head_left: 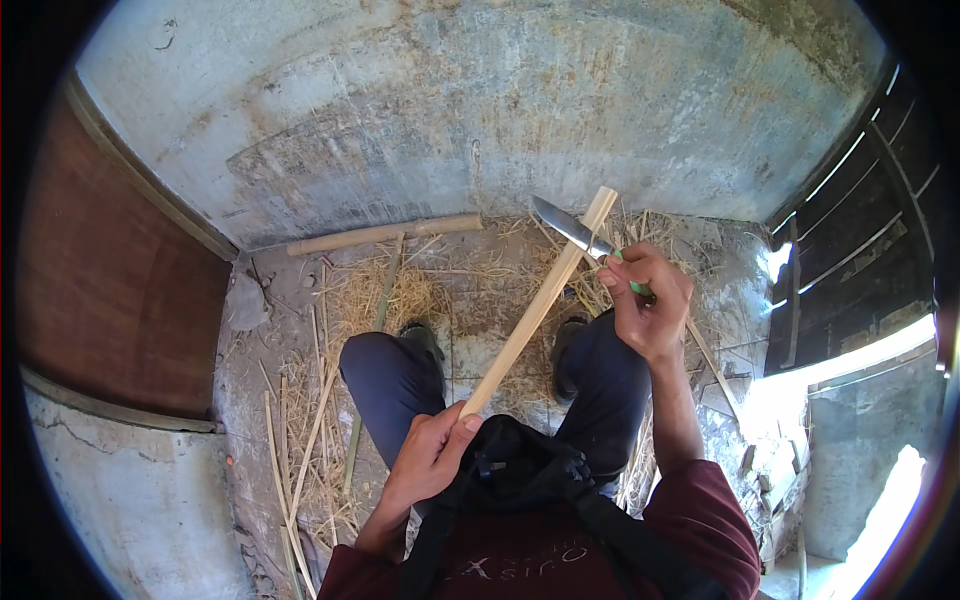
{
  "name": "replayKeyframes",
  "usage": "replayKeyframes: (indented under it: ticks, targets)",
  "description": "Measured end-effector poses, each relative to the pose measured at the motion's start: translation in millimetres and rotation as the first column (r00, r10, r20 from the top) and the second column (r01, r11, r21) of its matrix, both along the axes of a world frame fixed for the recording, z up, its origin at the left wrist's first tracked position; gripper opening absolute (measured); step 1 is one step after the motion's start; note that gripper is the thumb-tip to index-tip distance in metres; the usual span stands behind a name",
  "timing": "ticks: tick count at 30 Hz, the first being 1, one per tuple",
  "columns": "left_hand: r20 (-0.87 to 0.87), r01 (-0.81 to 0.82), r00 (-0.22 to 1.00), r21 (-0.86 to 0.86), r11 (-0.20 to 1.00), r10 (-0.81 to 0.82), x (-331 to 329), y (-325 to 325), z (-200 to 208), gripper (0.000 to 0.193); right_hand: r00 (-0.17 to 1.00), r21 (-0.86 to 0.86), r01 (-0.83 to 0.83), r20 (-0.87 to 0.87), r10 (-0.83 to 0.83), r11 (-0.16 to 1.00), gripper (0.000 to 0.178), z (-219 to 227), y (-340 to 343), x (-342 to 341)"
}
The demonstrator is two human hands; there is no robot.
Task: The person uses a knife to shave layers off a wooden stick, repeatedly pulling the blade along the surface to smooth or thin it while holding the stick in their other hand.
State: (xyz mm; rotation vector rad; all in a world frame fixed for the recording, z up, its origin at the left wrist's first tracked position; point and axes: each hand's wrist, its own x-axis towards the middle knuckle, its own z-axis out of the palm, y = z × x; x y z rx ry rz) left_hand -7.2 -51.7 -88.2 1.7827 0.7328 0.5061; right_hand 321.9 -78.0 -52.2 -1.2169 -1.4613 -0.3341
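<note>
My left hand (437,455) is closed round the near end of a pale strip of split bamboo or wood (537,305), close to my lap. The strip slants up and away to the right, its far end free in the air. In my right hand (650,298) is the green handle of a knife (568,225). Its blade lies across the strip near the far end, tip pointing up and left. Whether the edge bites into the strip is too small to tell.
Thin shavings (378,290) litter the floor around my feet. Long strips (312,435) lie on the left, beside a green strip (385,290). A round pole (385,233) rests along the foot of the concrete wall (480,110). A brown panel (120,260) stands on the left.
</note>
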Motion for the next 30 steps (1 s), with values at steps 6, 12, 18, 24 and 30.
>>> replayKeyframes:
  ticks: [6,12,18,24,30]
  targets:
    - [0.001,0.010,1.000,-0.012,1.000,-0.010,-4,3,-4,0.028,1.000,0.017,-0.014,0.009,0.014,1.000,0.023,1,1,-2]
    - [0.019,-0.003,1.000,0.029,1.000,0.002,-6,3,-4,0.028,0.983,-0.013,-0.144,0.110,0.144,0.990,0.022,6,-1,0]
    - [-0.009,0.018,1.000,0.052,0.998,-0.018,-6,0,-2,0.029,0.987,0.044,-0.087,0.136,0.080,0.995,0.019,12,0,13]
    - [-0.016,0.019,1.000,0.027,0.999,-0.018,-7,-1,-3,0.029,0.991,0.067,-0.033,0.133,0.024,0.997,0.019,8,2,19]
    - [-0.029,0.014,0.999,0.012,1.000,-0.013,-10,1,-9,0.030,0.994,0.076,-0.020,0.107,0.011,0.997,0.020,5,9,24]
